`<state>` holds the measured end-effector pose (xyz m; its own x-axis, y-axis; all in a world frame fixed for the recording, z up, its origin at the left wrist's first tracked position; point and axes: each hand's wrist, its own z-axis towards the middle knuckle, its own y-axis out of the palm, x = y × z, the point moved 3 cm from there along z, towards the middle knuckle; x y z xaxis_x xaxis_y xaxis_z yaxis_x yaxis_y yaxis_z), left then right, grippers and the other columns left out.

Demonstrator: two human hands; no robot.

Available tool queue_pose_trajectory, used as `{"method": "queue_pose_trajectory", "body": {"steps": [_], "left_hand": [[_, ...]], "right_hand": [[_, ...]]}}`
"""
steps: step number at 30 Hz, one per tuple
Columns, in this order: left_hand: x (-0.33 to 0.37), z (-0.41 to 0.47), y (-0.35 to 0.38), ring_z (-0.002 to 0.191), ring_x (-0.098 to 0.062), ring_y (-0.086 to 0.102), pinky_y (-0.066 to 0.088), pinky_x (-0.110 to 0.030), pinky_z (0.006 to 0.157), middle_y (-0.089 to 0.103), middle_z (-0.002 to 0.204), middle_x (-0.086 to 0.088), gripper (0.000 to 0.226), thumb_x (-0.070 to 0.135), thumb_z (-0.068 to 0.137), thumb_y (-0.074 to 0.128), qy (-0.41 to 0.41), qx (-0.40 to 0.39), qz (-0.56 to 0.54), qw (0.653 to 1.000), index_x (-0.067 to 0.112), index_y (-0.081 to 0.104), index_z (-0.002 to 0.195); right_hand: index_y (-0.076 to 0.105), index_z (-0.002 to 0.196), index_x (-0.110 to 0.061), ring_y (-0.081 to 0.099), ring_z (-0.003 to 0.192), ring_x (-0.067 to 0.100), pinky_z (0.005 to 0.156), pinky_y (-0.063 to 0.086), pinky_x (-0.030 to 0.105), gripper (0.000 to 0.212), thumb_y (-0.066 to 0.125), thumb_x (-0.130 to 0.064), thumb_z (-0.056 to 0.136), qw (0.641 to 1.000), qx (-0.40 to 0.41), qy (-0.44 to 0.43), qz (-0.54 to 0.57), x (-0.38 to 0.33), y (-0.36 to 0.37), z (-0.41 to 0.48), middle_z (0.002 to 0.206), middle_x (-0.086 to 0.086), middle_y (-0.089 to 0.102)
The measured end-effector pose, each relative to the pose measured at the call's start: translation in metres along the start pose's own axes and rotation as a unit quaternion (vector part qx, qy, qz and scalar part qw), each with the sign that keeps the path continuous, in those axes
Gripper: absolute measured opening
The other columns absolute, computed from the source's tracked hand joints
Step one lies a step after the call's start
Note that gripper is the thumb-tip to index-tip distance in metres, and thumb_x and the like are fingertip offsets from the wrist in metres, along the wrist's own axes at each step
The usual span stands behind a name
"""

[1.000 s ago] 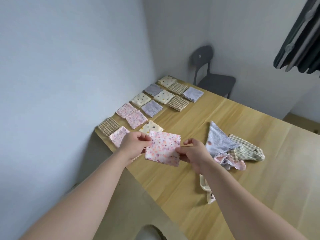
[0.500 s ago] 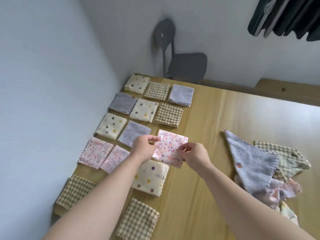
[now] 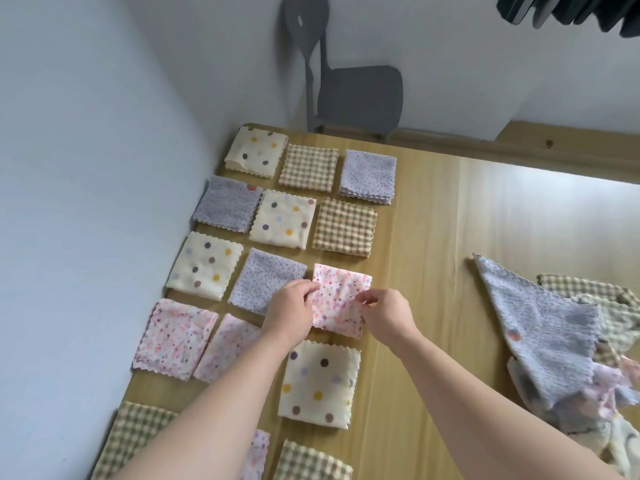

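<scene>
Now, forearms outstretched; left hand [image 3: 289, 310] and right hand [image 3: 384, 313] pinching opposite sides of pink floral cloth [image 3: 341, 299]

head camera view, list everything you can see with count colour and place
table: 1, light wood, against the wall at left
chair: 1, grey, past the table's far edge
spotted cloths: 4, cream, folded, in the grid at left
checked cloths: 4, brown and cream, folded, two far, two nearest
lilac cloths: 3, lilac, folded, far half of the grid
pink cloths: 3, pink flowered, folded, near left, one partly under the left arm
held cloth: 1, pink flowered, right end of the third row
cloth pile: 1, lilac, checked and pink, unfolded, table's right side
hanging items: count unclear, dark, top right corner
left hand: 1, pinches the held cloth's left edge
right hand: 1, pinches its right edge
</scene>
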<state>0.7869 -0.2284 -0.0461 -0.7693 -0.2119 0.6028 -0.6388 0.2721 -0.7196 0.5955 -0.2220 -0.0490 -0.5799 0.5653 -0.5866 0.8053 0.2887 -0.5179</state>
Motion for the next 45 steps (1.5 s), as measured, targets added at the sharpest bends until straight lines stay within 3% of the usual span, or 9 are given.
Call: {"method": "queue_pose_trajectory", "body": {"steps": [3,6,14,17,22,28,31,35,45], "left_hand": [[0.000,0.001,0.001,0.128,-0.012,0.055,0.041,-0.021,0.107,0.062,0.137,0.004,0.034,0.007,0.100,0.055,0.005,0.011,0.015,1.000,0.018,0.069,0.129],[0.008,-0.006,-0.005,0.121,-0.015,0.058,0.049,-0.027,0.099,0.064,0.128,0.006,0.030,0.005,0.097,0.053,0.005,0.057,0.034,0.998,0.017,0.074,0.115],[0.071,-0.048,0.007,0.085,-0.008,0.061,0.047,-0.018,0.071,0.064,0.093,0.016,0.030,0.003,0.092,0.054,0.023,0.027,-0.020,0.999,0.025,0.072,0.087],[0.111,-0.073,0.026,0.081,0.000,0.058,0.042,-0.007,0.072,0.062,0.086,0.019,0.032,0.000,0.090,0.055,0.052,0.034,-0.044,0.997,0.027,0.071,0.083],[0.187,-0.130,0.088,0.077,-0.003,0.062,0.047,-0.018,0.072,0.067,0.089,0.014,0.033,0.000,0.087,0.056,0.072,0.023,-0.071,0.995,0.026,0.074,0.081],[0.265,-0.200,0.170,0.070,0.003,0.059,0.042,-0.013,0.066,0.068,0.085,0.014,0.034,0.001,0.085,0.059,0.074,0.047,-0.058,0.994,0.031,0.071,0.075],[0.308,-0.251,0.216,0.066,0.001,0.058,0.039,-0.010,0.061,0.067,0.076,0.014,0.030,0.002,0.085,0.062,0.048,0.094,-0.066,0.992,0.027,0.075,0.077],[0.347,-0.321,0.274,0.059,-0.001,0.060,0.044,-0.018,0.059,0.071,0.068,0.009,0.028,0.001,0.085,0.065,-0.027,0.137,-0.146,0.979,0.025,0.075,0.075],[0.433,-0.384,0.336,0.056,-0.009,0.057,0.045,-0.026,0.056,0.070,0.065,0.001,0.021,0.005,0.090,0.067,-0.069,0.139,-0.246,0.957,0.021,0.075,0.078]], "right_hand": [[0.071,0.116,-0.019,0.059,0.058,0.010,0.041,0.037,0.013,0.033,0.048,-0.007,0.096,1.000,0.006,-0.003,0.000,-0.001,-0.002,-0.002,0.111,0.000,0.065],[0.069,0.118,-0.023,0.065,0.092,0.019,0.051,0.041,0.016,0.033,0.049,-0.009,0.096,1.000,0.018,-0.019,-0.013,-0.001,-0.006,-0.009,0.125,0.003,0.057],[0.069,0.115,-0.023,0.063,0.096,0.013,0.071,0.047,0.021,0.021,0.056,-0.025,0.099,0.996,0.063,-0.026,0.053,0.024,-0.055,-0.067,0.120,-0.001,0.063],[0.071,0.110,-0.023,0.062,0.083,0.004,0.061,0.043,0.017,0.018,0.058,-0.028,0.099,0.990,0.098,-0.031,0.096,0.045,-0.089,-0.094,0.106,-0.007,0.068],[0.071,0.108,-0.023,0.067,0.092,0.013,0.084,0.055,0.034,0.019,0.057,-0.033,0.100,0.972,0.167,-0.038,0.158,0.113,-0.167,-0.144,0.094,-0.009,0.070],[0.072,0.101,-0.022,0.066,0.089,0.007,0.079,0.053,0.028,0.019,0.057,-0.034,0.102,0.954,0.196,-0.077,0.214,0.227,-0.248,-0.196,0.090,-0.012,0.071],[0.070,0.089,-0.026,0.067,0.086,0.006,0.079,0.058,0.032,0.018,0.059,-0.033,0.101,0.951,0.163,-0.104,0.240,0.297,-0.289,-0.222,0.088,-0.014,0.071],[0.071,0.100,-0.023,0.069,0.087,0.012,0.085,0.059,0.043,0.020,0.056,-0.035,0.102,0.965,0.105,-0.113,0.214,0.364,-0.340,-0.262,0.089,-0.008,0.072],[0.071,0.102,-0.020,0.071,0.087,0.017,0.082,0.060,0.047,0.020,0.055,-0.033,0.102,0.970,0.059,-0.116,0.206,0.415,-0.430,-0.304,0.090,-0.003,0.073]]}}
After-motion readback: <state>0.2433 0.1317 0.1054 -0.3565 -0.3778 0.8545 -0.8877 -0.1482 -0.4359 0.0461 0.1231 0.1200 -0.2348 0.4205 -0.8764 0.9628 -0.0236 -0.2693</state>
